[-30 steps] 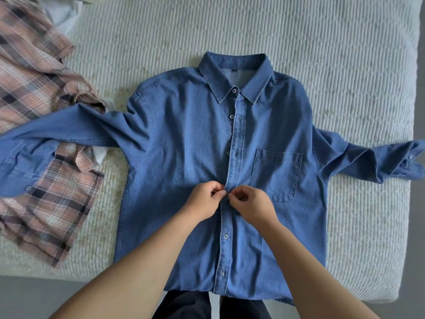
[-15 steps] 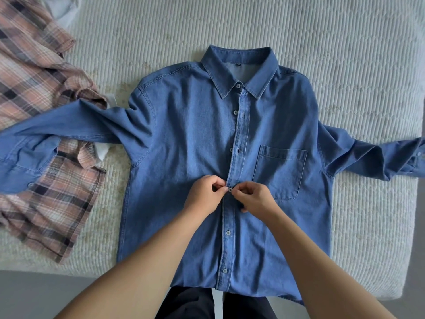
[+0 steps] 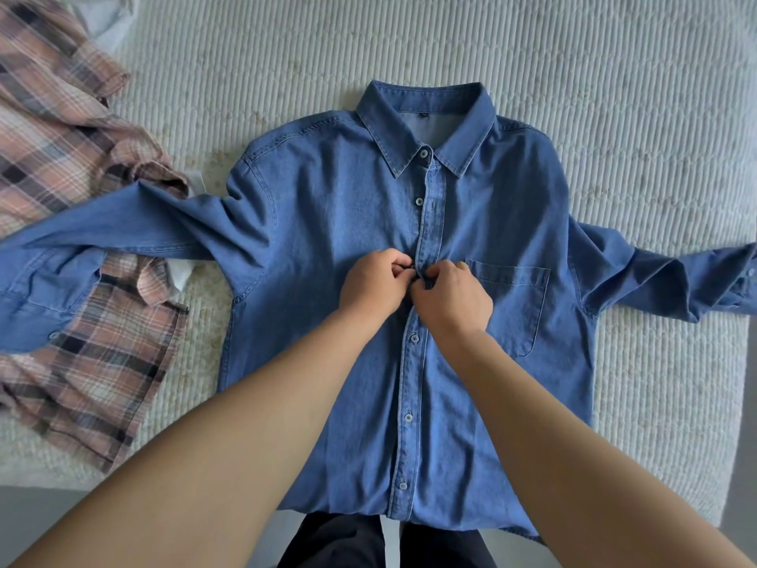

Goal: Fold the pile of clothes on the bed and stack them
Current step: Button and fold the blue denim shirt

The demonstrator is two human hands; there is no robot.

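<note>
I see a blue denim long-sleeved shirt (image 3: 327, 239) lying face up and spread flat on the bed with the pale ribbed cover (image 3: 614, 96), its collar toward the far side and its hem hanging just over the near edge. My left hand (image 3: 375, 284) and my right hand (image 3: 452, 299) meet at the button placket (image 3: 428, 223) at chest height, just left of the patch pocket (image 3: 512, 305). Both hands have their fingers curled and pinch the placket fabric between fingertips and thumb, the two touching each other at the knuckles; the button they work on is hidden under the fingers. Above them two buttons show on the placket, one at the collar, and three more run below the hands toward the hem. The shirt's left sleeve (image 3: 102, 239) stretches out to the left and lies across a pink and grey plaid flannel shirt (image 3: 82, 354) that sits crumpled at the left edge of the bed. The right sleeve (image 3: 676, 280) reaches to the right edge, bunched at the cuff. A bit of white cloth (image 3: 102, 18) shows at the far left corner, above the plaid. At the near edge, below the hem, I see dark trousers (image 3: 336, 543).
</note>
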